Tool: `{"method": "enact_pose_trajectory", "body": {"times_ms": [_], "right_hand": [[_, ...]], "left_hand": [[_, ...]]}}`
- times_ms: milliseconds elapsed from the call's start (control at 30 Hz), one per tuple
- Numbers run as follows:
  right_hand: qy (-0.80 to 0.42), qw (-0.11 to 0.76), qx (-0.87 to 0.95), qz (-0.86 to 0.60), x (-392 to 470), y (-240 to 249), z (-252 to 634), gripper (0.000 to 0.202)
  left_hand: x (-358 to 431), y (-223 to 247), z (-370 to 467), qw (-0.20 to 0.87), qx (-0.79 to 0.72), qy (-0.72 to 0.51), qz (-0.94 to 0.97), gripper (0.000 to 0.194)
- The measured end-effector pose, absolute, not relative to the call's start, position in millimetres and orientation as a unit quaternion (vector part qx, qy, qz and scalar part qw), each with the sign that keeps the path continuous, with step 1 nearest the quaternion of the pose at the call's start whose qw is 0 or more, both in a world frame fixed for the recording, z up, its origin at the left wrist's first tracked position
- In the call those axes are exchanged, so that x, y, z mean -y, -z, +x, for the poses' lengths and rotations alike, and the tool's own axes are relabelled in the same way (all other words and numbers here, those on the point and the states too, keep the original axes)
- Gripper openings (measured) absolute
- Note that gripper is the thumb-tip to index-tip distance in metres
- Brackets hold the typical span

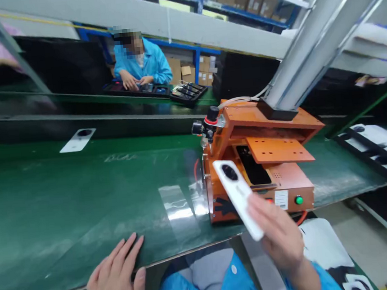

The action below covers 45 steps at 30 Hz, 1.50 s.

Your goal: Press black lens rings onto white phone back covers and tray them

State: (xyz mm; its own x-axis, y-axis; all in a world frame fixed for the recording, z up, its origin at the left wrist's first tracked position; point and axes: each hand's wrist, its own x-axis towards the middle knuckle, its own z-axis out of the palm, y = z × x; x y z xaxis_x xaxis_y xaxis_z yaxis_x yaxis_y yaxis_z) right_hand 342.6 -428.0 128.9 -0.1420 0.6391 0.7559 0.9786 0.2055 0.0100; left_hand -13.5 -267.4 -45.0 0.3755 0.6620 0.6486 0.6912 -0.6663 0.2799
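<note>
White rectangular panel sits clamped in our right hand's fingers, five o'clock; our left hand, fingers apart, touches glossy green surface, seven o'clock.

You have one left hand and one right hand. You hold one white cover, and one loose cover lies left on your desk. You see one orange machine, one green button and two other people.

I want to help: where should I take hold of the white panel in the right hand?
Perhaps pinch the white panel by its upper left edge, coming from the left: that edge looks free, while the right hand covers its lower right side.
</note>
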Motion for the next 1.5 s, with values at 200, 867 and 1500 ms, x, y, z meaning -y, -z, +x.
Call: {"method": "enact_pose_trajectory", "body": {"times_ms": [200,867,1500], "right_hand": [[0.277,0.252,0.651,-0.661,398,-133,447,0.045],[0.118,0.117,0.668,-0.726,381,-153,474,0.044],[0.224,0.309,0.554,-0.74,427,-109,433,0.051]], "left_hand": [[268,52,-3,0.066,0.429,0.402,-0.807,0.056],[271,51,-2,0.087,0.419,0.424,-0.798,0.053],[297,-8,37,-0.107,0.44,0.446,-0.772,0.062]]}}
